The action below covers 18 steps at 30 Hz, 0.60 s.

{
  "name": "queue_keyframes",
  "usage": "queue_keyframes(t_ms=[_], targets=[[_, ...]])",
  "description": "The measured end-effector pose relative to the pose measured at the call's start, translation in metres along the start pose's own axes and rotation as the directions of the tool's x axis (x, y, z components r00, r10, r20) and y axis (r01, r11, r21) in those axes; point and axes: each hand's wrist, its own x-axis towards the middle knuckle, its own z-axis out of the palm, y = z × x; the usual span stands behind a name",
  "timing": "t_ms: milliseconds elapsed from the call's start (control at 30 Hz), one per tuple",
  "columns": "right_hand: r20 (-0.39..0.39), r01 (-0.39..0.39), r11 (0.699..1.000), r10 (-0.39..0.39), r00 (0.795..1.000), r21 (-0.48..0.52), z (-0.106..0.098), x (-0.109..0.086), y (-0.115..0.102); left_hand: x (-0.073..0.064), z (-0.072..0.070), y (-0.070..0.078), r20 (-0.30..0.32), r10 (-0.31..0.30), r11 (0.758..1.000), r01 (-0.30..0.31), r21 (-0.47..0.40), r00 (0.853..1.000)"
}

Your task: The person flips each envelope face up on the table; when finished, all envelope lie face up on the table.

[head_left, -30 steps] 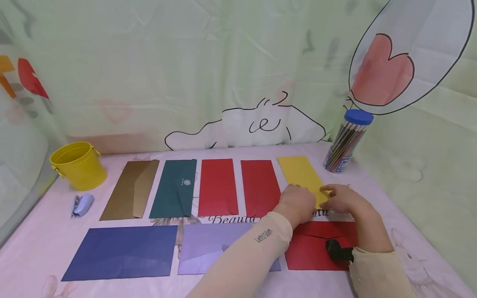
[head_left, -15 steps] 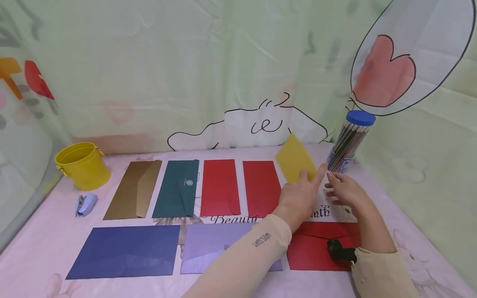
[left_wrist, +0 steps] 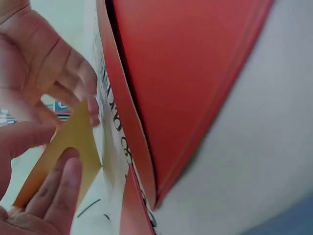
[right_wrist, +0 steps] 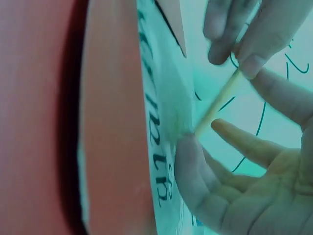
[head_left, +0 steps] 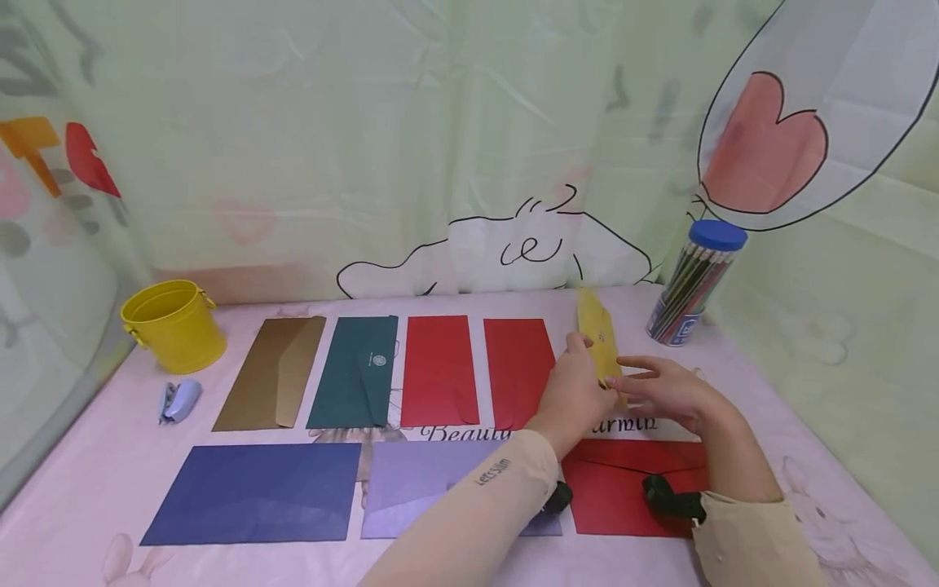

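Observation:
In the head view, a yellow envelope (head_left: pixel 597 330) stands tilted, nearly edge-on, at the right end of the back row. My left hand (head_left: pixel 575 395) grips it with thumb and fingers; in the left wrist view two fingers (left_wrist: pixel 56 188) lie along its face. My right hand (head_left: pixel 671 395) is at the near right edge, fingers spread and fairly straight, tips touching the paper. From the right wrist view the yellow envelope (right_wrist: pixel 215 107) shows as a thin strip between both hands. A red envelope (head_left: pixel 517 359) lies left of my left hand, and a larger red envelope (head_left: pixel 623 505) lies below both hands.
Along the back row lie brown (head_left: pixel 260 375), dark green (head_left: pixel 352 371) and red (head_left: pixel 438 371) envelopes. Blue (head_left: pixel 257 493) and lilac (head_left: pixel 411 477) ones lie in front. A yellow bucket (head_left: pixel 176 334) and small stapler (head_left: pixel 178 401) stand left; a pencil jar (head_left: pixel 685 293) stands back right.
The yellow envelope lay flat, was lifted at an angle, and is now turned nearly edge-on with its printed side showing. My left hand moved out to the envelope's left; the right hand closed in.

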Motion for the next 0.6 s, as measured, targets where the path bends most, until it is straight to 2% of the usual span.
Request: queue_keyframes(t_ms=[100, 200, 267, 400, 500, 600], targets=[[-0.052, -0.047, 0.991, 0.041, 0.998, -0.125, -0.0034, 0.001, 0.0028, -0.003, -0.0009, -0.0041, 0.041, -0.053, 0.999, 0.053, -0.012, 0.998], [-0.096, -0.087, 0.971, 0.067, 0.993, -0.223, -0.0059, 0.0016, 0.0053, -0.005, -0.0007, -0.0072, 0.087, -0.094, 0.992, 0.086, 0.09, 0.992], [-0.111, -0.103, 0.959, 0.076, 0.991, -0.264, -0.0065, 0.0022, 0.0061, -0.0054, -0.0001, -0.0086, 0.109, -0.105, 0.98, 0.084, 0.178, 0.989], [-0.136, -0.138, 0.941, 0.101, 0.986, -0.307, -0.0067, 0.0015, 0.0046, -0.0042, 0.0026, -0.0102, 0.138, -0.066, 0.925, 0.008, 0.38, 0.988], [-0.156, -0.171, 0.926, 0.125, 0.98, -0.336, -0.0062, 0.0004, 0.0017, -0.0026, 0.0058, -0.0106, 0.162, -0.045, 0.867, -0.042, 0.496, 0.986], [-0.166, -0.193, 0.903, 0.138, 0.976, -0.383, -0.0055, -0.0002, -0.001, -0.0016, 0.0078, -0.0092, 0.191, -0.052, 0.808, -0.071, 0.586, 0.98]])
